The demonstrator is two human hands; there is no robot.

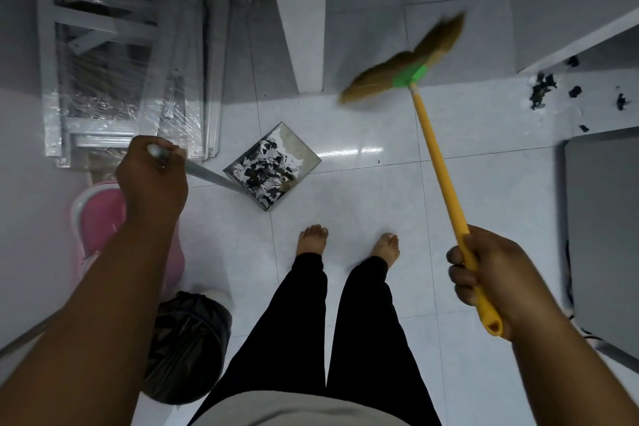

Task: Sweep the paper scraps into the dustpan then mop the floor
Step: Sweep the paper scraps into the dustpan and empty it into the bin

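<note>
1. Wrapped metal frames (114, 55), far left, leaned against the wall. Not part of the task.
2. Pink bucket (100, 218), near left, partly hidden under the forearm. Its contents cannot be seen.
3. Bin with black liner (186, 346), nearest left, beside the legs.
4. Left hand (154, 180), fingers curled tight round the grey dustpan handle (207, 175).
5. Dustpan (297, 145), set on the white tiled floor (363, 211) left of centre, ahead of the bare feet. A heap of black-and-white paper scraps (259, 171) is held in it, so most of the sweeping is judged done.
6. Broom (404, 69), right of centre and beyond the dustpan, its straw head blurred. Contact with the floor cannot be confirmed. The broom's yellow shaft (439, 166) is slanted back to the near right.
7. Right hand (491, 273), clamped round the shaft near its end.
8. Loose scraps (543, 90), far right, scattered by the foot of a white panel, well apart from the dustpan. These are yet to be gathered.
9. Outstanding: collection of item 8, then mopping, judged not started. No mop can be identified.
</note>
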